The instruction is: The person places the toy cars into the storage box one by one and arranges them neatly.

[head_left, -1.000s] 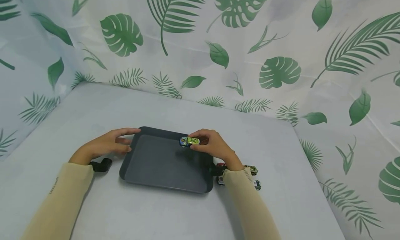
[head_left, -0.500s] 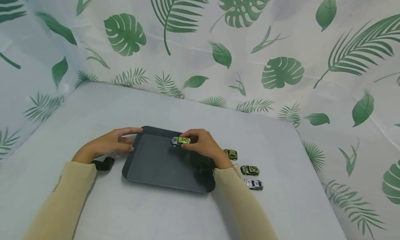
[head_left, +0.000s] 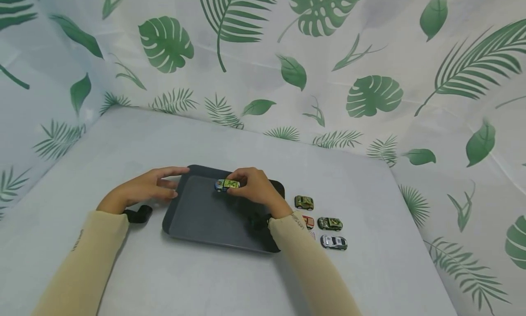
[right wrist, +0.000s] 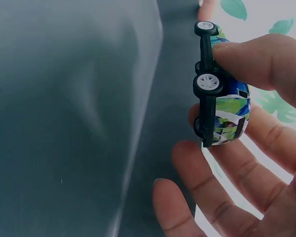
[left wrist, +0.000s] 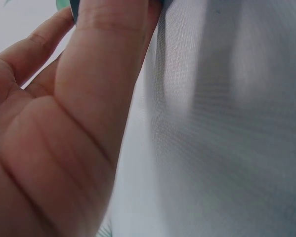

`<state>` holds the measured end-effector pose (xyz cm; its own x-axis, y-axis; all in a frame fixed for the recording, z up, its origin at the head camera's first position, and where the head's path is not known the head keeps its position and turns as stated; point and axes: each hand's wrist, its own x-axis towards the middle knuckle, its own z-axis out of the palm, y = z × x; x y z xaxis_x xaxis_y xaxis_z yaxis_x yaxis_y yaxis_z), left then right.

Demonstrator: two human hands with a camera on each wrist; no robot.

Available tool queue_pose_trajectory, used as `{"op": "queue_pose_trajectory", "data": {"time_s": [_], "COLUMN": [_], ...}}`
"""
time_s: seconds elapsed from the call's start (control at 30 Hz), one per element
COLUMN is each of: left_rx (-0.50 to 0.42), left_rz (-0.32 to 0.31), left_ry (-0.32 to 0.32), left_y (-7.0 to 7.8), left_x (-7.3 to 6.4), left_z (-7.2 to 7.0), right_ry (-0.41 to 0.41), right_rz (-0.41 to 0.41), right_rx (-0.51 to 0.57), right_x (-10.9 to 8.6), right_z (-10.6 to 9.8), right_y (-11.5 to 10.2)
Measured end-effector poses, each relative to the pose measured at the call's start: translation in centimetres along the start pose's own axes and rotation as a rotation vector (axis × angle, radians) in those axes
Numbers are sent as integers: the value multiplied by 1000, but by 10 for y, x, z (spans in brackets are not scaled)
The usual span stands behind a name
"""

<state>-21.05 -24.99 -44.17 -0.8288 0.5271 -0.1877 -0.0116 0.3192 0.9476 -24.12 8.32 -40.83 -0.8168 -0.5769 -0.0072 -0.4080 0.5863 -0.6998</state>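
Note:
In the head view, a dark grey rectangular tray (head_left: 201,222) lies on the white-covered table. My right hand (head_left: 256,186) pinches a toy car (head_left: 227,185) with a yellow-green roof and blue front over the tray's back part. The right wrist view shows its black underside and wheels facing the tray, with the thumb (right wrist: 259,61) on one flank and fingers on the other. My left hand (head_left: 144,188) is at the tray's left edge, fingers extended and spread, index fingertip at the back left corner and thumb by the rim. In the left wrist view the thumb (left wrist: 101,59) covers most of the contact.
Right of the tray stand several toy cars: an olive one (head_left: 304,202), a green camouflage one (head_left: 330,223), a silver one (head_left: 334,242) and a red one (head_left: 308,222), partly behind the right sleeve (head_left: 308,256). A leaf-printed cloth (head_left: 255,74) rises behind the table.
My right hand has carried the toy car leftward above the tray, and the cars at the right have come out from behind the forearm. The left hand keeps its place at the tray's edge.

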Motion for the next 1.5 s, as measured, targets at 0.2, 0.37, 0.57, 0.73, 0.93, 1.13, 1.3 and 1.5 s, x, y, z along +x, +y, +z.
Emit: {"op": "queue_pose_trajectory", "data": {"time_s": [0.2, 0.37, 0.57, 0.73, 0.93, 1.13, 1.3, 1.5], "left_rx": [3, 11, 13, 15, -9, -10, -3, -8], "left_rz": [-14, -29, -25, -28, -28, -45, -46, -44], "left_ry": [3, 8, 5, 7, 4, 10, 15, 13], "left_y": [3, 5, 5, 5, 4, 5, 5, 5], "left_x": [0, -2, -3, -2, -2, -2, -2, -3], "left_z": [1, 1, 1, 2, 1, 1, 1, 1], "right_ry": [-6, -10, 13, 36, 67, 92, 91, 90], "right_rz": [7, 28, 68, 79, 67, 66, 84, 94], "right_rx": [-17, -28, -90, -142, -186, -246, -332, -396], "right_x": [9, 17, 24, 27, 31, 37, 40, 43], "right_z": [9, 18, 29, 37, 47, 54, 60, 65], "right_y": [-4, -8, -15, -20, -27, -33, -38, -40]}}
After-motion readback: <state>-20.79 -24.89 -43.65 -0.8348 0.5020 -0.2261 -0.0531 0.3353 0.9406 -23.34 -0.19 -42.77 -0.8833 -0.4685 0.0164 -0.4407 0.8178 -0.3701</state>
